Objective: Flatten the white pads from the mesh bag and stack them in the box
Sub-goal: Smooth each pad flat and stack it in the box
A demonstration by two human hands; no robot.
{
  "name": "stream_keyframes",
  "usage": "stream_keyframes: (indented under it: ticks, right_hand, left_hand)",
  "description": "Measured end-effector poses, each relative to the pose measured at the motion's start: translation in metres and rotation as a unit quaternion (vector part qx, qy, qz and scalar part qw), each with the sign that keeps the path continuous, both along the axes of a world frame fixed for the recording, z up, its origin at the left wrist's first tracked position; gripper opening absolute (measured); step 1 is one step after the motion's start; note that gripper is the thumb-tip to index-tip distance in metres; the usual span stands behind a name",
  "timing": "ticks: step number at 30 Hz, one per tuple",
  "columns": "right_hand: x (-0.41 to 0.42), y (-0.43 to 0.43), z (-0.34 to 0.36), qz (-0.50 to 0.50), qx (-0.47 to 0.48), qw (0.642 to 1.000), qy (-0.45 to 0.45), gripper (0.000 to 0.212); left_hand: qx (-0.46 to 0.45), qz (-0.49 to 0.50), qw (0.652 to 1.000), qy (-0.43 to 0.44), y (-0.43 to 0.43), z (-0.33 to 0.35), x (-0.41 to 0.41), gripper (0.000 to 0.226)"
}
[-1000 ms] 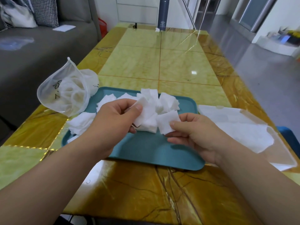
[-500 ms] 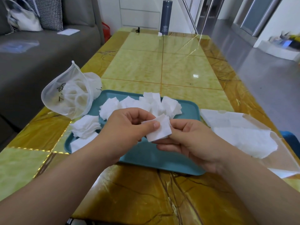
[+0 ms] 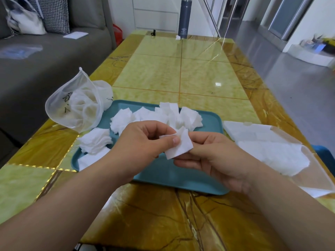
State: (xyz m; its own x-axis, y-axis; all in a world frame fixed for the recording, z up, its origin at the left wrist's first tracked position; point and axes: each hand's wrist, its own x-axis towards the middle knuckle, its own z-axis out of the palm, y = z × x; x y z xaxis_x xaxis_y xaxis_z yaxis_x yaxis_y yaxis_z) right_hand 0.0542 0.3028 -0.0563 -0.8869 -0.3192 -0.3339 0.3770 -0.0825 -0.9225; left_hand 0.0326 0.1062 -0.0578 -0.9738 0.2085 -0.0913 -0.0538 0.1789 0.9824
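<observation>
One pad [image 3: 178, 147] is held above one tray [image 3: 183, 178]. Left hand [image 3: 143, 142] pinches its upper left edge; right hand [image 3: 213, 160] grips its right edge. Other loose pads [image 3: 190, 116] are heaped on the tray, count unclear. One mesh bag [image 3: 78, 107] lies left, one box [image 3: 244, 127] right.

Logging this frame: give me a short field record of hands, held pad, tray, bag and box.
left hand: pinches the held pad at its upper left edge
right hand: pinches the same pad from the right
held pad: single, creased, above the tray
tray: teal, loose crumpled pads heaped across its far side
mesh bag: at the tray's far-left corner, not empty
box: right of the tray, flat pads inside
bottle: grey, upright, far end of table
</observation>
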Motion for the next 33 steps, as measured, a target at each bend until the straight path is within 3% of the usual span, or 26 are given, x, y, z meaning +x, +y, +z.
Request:
stream_keyframes:
  ticks: [13,17,23,29,33]
  right_hand:
    - [-0.001,0.000,0.001,0.000,-0.009,1.000,-0.016,0.033]
    - [0.000,0.002,0.004,0.001,-0.064,0.997,-0.035,0.036]
    - [0.001,-0.003,-0.007,-0.056,-0.004,0.998,-0.001,0.023]
    - [-0.002,-0.001,-0.007,-0.097,-0.023,0.995,-0.005,0.026]
    - [-0.005,-0.001,-0.009,-0.119,-0.031,0.992,-0.007,0.024]
  left_hand:
    - [-0.012,-0.007,1.000,0.008,-0.001,-0.001,-0.001,0.002]
    - [-0.012,0.009,1.000,0.018,0.000,-0.003,0.000,0.004]
    - [-0.052,0.033,0.997,0.044,0.002,-0.004,0.000,0.011]
    - [0.014,0.021,0.994,-0.108,-0.003,-0.004,-0.005,0.015]
    - [0.081,-0.010,0.986,-0.144,0.003,-0.003,-0.003,0.008]
